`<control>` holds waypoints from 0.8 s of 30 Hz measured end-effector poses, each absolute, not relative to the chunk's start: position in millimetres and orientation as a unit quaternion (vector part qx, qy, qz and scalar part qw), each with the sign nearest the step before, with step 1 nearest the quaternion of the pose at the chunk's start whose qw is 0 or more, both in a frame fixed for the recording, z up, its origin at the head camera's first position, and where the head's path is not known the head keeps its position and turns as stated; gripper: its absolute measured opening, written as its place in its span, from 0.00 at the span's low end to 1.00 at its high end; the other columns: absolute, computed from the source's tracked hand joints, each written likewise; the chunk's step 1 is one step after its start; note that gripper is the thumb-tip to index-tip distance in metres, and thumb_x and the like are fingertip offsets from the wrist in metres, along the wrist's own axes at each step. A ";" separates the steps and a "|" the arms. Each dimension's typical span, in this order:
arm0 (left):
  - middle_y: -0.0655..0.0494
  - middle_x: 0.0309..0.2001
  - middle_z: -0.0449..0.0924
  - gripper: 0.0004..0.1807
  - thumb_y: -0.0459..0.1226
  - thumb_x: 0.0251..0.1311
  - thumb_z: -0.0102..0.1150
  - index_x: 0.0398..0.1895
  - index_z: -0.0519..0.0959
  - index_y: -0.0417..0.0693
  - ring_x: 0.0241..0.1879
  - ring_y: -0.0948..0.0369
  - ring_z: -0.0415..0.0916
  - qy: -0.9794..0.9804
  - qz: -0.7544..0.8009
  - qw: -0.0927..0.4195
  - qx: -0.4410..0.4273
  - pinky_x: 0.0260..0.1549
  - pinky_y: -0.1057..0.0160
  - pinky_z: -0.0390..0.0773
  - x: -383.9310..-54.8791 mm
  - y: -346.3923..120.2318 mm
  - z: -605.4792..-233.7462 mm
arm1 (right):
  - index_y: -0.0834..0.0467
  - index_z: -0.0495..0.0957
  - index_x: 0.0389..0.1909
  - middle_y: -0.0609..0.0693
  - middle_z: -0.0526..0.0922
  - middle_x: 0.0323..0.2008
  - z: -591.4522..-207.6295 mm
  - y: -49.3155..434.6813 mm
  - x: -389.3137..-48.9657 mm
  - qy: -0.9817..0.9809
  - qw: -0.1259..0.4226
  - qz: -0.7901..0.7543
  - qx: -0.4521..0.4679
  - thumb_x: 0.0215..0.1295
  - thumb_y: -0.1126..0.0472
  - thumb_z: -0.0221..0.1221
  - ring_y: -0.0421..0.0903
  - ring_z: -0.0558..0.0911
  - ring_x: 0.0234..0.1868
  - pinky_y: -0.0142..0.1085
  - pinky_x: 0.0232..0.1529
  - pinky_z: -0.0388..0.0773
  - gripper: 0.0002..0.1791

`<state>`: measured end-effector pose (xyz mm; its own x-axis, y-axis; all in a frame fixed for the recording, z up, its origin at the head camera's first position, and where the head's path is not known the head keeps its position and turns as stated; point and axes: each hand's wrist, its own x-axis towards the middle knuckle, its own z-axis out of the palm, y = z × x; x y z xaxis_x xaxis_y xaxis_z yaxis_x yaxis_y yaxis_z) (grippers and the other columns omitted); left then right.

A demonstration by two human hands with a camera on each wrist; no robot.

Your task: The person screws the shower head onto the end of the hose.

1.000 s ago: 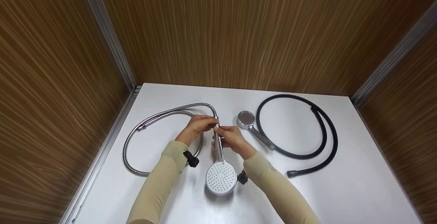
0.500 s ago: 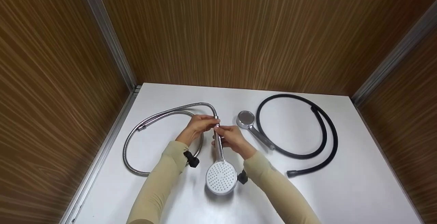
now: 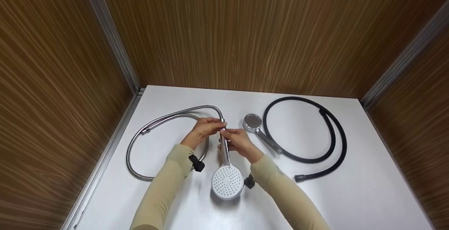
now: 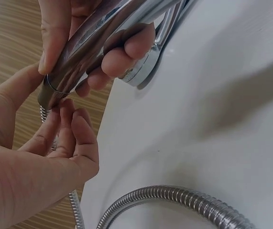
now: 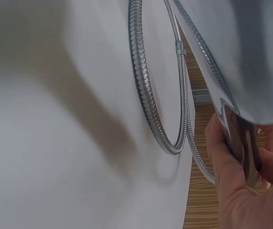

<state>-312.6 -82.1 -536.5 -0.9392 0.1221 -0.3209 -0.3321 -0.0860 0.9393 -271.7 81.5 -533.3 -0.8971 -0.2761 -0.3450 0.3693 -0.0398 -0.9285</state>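
A chrome shower head (image 3: 227, 182) with a white dotted face points its handle away from me, its face turned up. My right hand (image 3: 240, 141) grips the handle near its far end, fingers wrapped beneath it. At that end my left hand (image 3: 207, 128) pinches the metal connector of a silver shower hose (image 3: 168, 114). In the left wrist view the connector (image 4: 50, 93) sits flush against the handle's end, with a thin seam line between them. The right wrist view shows the back of the shower head (image 5: 265, 57) close up, hiding part of the right hand.
The silver hose loops on the left of the white table (image 3: 364, 195), its free end (image 3: 145, 130) inside. A smaller grey shower head (image 3: 252, 122) lies right of the hands, beside a coiled black hose (image 3: 342, 146). Wood-grain panels (image 3: 238, 37) enclose the back and sides.
Hardly anything differs: both hands stay at the joint of handle and hose, with only slight finger movement. The shower head and hoses keep their places.
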 end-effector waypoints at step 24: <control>0.62 0.30 0.86 0.18 0.36 0.58 0.76 0.49 0.84 0.38 0.33 0.66 0.82 0.674 0.716 0.164 -0.074 0.57 0.53 0.80 -311.0 -83.4 -533.3 | 0.74 0.75 0.62 0.49 0.81 0.26 -533.3 81.2 -271.0 0.656 0.220 -0.721 0.038 0.79 0.60 0.57 0.46 0.88 0.25 0.38 0.32 0.89 0.22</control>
<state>-311.0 -83.4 -533.3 -0.9352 0.1352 -0.3274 -0.3349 -0.0366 0.9415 -271.0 81.2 -533.3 -0.9006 -0.2674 -0.3427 0.3662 -0.0420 -0.9296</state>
